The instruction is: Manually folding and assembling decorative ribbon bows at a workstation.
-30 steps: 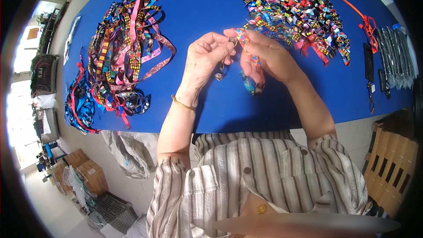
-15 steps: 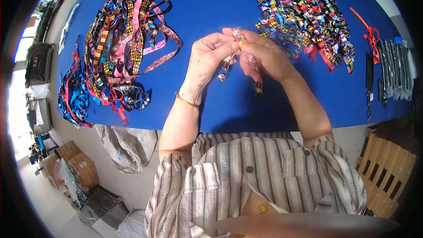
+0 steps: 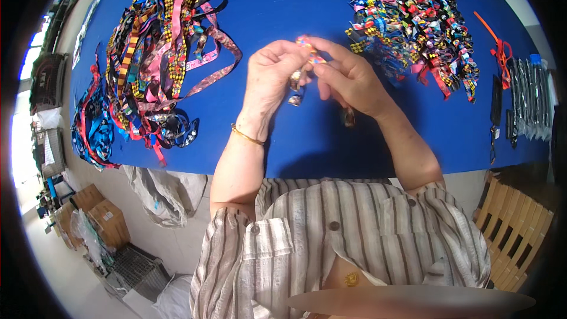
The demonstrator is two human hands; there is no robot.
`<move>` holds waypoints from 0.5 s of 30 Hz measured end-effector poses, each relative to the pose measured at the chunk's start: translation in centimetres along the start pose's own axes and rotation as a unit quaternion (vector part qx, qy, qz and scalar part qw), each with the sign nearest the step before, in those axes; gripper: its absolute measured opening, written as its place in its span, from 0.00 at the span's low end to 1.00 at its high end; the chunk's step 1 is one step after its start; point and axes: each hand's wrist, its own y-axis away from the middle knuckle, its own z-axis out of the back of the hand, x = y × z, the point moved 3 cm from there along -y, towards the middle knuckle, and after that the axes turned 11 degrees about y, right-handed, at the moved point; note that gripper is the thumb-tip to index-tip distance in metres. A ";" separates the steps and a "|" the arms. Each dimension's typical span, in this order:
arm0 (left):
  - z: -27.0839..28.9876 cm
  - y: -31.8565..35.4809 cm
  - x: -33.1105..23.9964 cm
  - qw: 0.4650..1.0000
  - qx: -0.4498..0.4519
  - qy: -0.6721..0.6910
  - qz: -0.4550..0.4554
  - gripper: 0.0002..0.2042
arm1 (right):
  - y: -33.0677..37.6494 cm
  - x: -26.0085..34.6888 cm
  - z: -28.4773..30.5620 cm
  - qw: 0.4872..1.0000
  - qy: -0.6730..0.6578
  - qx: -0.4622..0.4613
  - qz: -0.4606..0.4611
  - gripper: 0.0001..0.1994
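Note:
A colourful patterned ribbon strap (image 3: 317, 59) is pinched between my two hands above the table. My left hand (image 3: 269, 77) has thumb and forefinger pressed together on it, and a short strap end (image 3: 295, 99) hangs below those fingers. My right hand (image 3: 357, 85) is closed on the strap from the other side, its thumb against the fingers. Another dark end (image 3: 349, 119) dangles under the right palm. The part between the fingertips is folded or looped; blur and the fingers hide how exactly.
On the blue table (image 3: 271, 6), a tangled heap of long ribbons (image 3: 177, 15) lies left, with blue ones (image 3: 94, 133) beside it. Rows of small folded straps (image 3: 407, 18) cover the far right. Near the right edge lie red-handled scissors (image 3: 504, 65) and plastic-wrapped dark items (image 3: 528, 100).
The hands have shifted slightly left with the strap. Its upper part, which stood upright between the fingers, now slants across them at the fingertips. The view has moved a little.

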 end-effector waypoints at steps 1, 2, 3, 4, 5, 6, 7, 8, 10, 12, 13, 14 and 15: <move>0.2 0.0 -0.3 0.999 -0.018 0.022 -0.014 0.06 | 0.3 -0.1 -0.1 1.000 0.001 -0.004 -0.002 0.23; 0.6 -0.1 -0.5 0.998 -0.012 0.047 -0.029 0.05 | 0.5 -0.1 -0.2 1.000 -0.019 -0.023 0.005 0.23; 0.8 -0.2 -0.7 0.996 -0.011 0.083 -0.043 0.05 | 0.7 -0.1 -0.2 0.998 -0.038 -0.042 0.011 0.22; 1.0 -0.3 -0.8 0.995 -0.024 0.084 -0.053 0.05 | 0.9 -0.1 -0.1 0.999 -0.036 -0.034 -0.005 0.20; 1.2 -0.5 -0.9 0.994 -0.035 0.086 -0.061 0.06 | 1.0 -0.3 -0.1 0.999 -0.036 -0.038 -0.006 0.20; 1.3 -0.6 -1.1 0.994 -0.039 0.087 -0.060 0.06 | 1.1 -0.5 -0.2 0.999 -0.032 -0.035 0.009 0.19; 1.5 -0.6 -1.4 0.993 -0.043 0.088 -0.060 0.06 | 1.2 -0.5 -0.4 0.999 -0.029 -0.033 0.024 0.18; 1.8 -0.6 -1.8 0.992 -0.011 0.105 -0.074 0.06 | 1.3 -0.1 -0.6 0.999 -0.030 -0.025 0.004 0.16; 1.9 -0.5 -1.8 0.991 -0.002 0.107 -0.083 0.05 | 1.5 0.1 -0.4 1.000 -0.004 -0.031 0.001 0.15; 1.5 -0.5 -2.0 0.991 0.010 0.106 -0.083 0.04 | 1.4 -0.2 -0.5 0.999 0.020 -0.038 -0.001 0.15; 1.1 -0.4 -2.0 0.996 0.016 0.061 -0.070 0.05 | 1.4 -0.5 -0.6 0.996 0.021 -0.076 0.028 0.14; 0.7 -0.2 -1.8 0.998 0.021 0.017 -0.055 0.05 | 1.5 -0.7 -0.5 0.992 0.023 -0.113 0.055 0.13; 0.3 0.1 -1.7 0.998 0.020 0.018 -0.054 0.05 | 1.3 -0.9 -0.5 0.992 0.023 -0.113 0.054 0.13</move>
